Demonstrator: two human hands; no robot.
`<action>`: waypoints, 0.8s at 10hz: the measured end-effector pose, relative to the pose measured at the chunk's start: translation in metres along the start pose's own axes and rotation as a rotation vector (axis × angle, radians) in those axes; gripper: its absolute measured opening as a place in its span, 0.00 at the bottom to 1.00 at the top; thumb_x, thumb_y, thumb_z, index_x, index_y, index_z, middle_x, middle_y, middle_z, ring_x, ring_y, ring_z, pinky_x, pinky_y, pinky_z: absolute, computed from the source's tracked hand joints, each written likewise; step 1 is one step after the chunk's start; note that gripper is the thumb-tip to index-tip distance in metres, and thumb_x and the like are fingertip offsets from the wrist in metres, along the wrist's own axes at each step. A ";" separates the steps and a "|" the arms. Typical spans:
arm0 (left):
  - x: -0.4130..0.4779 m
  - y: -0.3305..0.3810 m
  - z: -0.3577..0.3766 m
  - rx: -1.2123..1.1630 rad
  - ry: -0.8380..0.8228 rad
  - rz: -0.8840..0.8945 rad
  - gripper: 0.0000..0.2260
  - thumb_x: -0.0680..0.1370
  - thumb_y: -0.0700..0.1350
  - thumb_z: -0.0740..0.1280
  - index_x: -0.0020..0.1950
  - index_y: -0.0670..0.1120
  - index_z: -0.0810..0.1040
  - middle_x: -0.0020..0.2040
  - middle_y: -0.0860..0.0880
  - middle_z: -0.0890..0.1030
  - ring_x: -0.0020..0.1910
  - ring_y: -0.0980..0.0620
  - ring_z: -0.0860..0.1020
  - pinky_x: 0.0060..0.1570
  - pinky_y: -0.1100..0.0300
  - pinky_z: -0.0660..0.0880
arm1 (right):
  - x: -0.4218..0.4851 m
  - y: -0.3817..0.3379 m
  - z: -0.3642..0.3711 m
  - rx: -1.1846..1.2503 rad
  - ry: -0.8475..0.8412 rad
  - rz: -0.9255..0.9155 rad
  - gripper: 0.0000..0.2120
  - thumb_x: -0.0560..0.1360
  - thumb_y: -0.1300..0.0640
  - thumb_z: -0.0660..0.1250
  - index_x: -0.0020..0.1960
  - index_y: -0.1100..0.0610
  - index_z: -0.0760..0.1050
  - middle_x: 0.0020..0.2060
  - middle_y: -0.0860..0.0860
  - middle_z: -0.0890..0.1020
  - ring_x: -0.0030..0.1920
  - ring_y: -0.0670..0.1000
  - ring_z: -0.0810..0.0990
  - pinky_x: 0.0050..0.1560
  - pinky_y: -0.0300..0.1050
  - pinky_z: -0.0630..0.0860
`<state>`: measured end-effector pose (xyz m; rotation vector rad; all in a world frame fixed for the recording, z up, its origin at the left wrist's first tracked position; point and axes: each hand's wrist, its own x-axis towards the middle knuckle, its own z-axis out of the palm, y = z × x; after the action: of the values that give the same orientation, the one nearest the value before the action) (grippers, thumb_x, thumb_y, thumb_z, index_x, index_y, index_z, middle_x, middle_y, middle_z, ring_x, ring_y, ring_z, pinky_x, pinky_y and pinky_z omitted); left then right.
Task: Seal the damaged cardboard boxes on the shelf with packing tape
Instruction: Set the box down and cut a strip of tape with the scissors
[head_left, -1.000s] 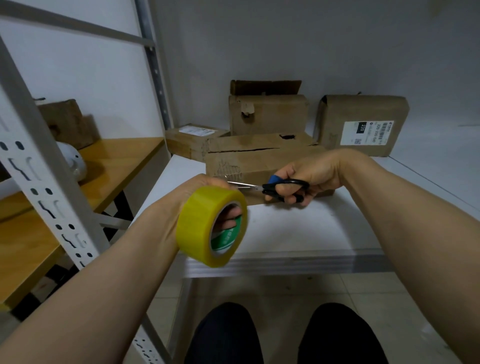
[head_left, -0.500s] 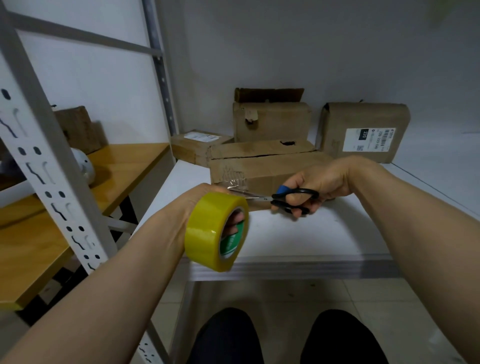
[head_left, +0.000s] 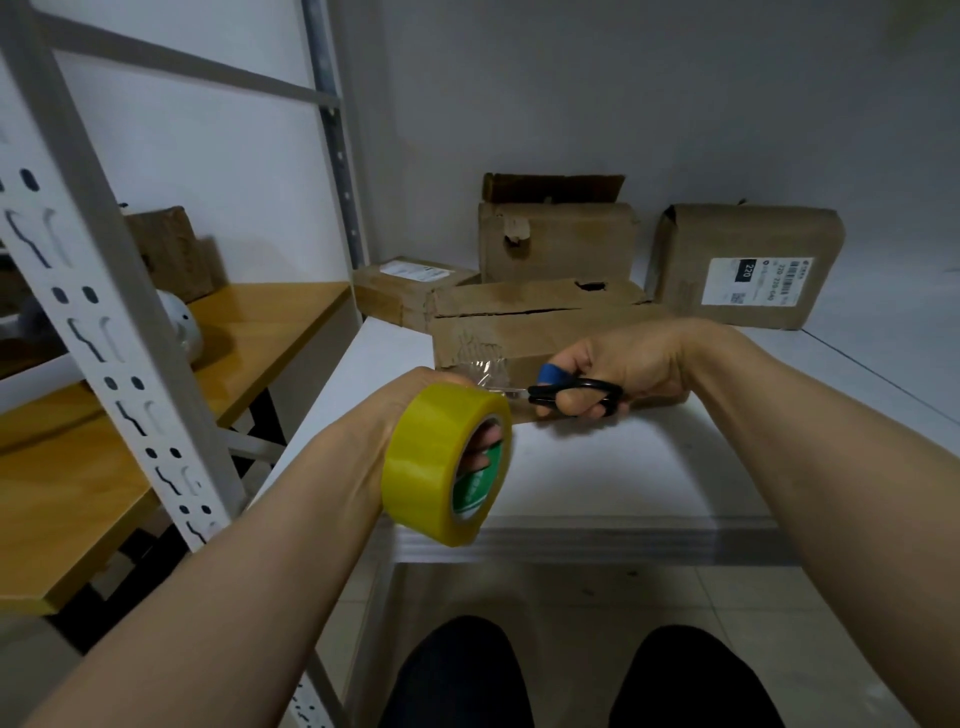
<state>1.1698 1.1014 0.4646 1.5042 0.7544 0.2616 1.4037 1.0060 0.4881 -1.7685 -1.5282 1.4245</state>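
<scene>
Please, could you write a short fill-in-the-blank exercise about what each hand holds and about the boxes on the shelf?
1. The left hand grips a roll of tape whose colour is ____.
2. The right hand holds black-handled ____, pointed toward the left hand.
3. The rightmost box bears a white label with the number ____.
Missing words: yellow; scissors; 220.

A white slotted upright (head_left: 98, 322) stood just left of the left hand (head_left: 376, 428). Farther left, a wooden tabletop (head_left: 260, 322) carried a brown block (head_left: 166, 249) and a white rounded object (head_left: 179, 325). Pale floor tiles (head_left: 571, 587) lay below the hand.
</scene>
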 end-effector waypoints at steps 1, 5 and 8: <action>-0.004 0.002 0.002 -0.020 0.006 -0.001 0.05 0.82 0.37 0.65 0.47 0.40 0.76 0.27 0.49 0.80 0.25 0.55 0.80 0.30 0.61 0.79 | 0.001 0.002 0.002 0.003 -0.012 0.009 0.25 0.67 0.48 0.79 0.60 0.57 0.80 0.45 0.55 0.78 0.37 0.46 0.75 0.34 0.39 0.70; -0.015 -0.003 -0.003 -0.104 -0.051 -0.009 0.06 0.81 0.38 0.65 0.54 0.37 0.78 0.30 0.47 0.82 0.28 0.52 0.82 0.28 0.59 0.79 | -0.009 -0.003 0.003 -0.031 -0.027 0.046 0.22 0.70 0.54 0.75 0.61 0.61 0.79 0.43 0.52 0.80 0.36 0.46 0.75 0.37 0.41 0.70; -0.020 0.004 -0.009 -0.115 -0.157 -0.153 0.09 0.68 0.44 0.76 0.42 0.38 0.85 0.44 0.39 0.82 0.39 0.46 0.81 0.44 0.53 0.81 | -0.016 -0.001 0.018 -0.337 0.038 0.223 0.23 0.71 0.51 0.77 0.64 0.51 0.78 0.46 0.53 0.82 0.41 0.48 0.77 0.41 0.44 0.74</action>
<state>1.1502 1.0971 0.4752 1.3348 0.7127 0.0698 1.3899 0.9866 0.4889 -2.2115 -1.6723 1.2776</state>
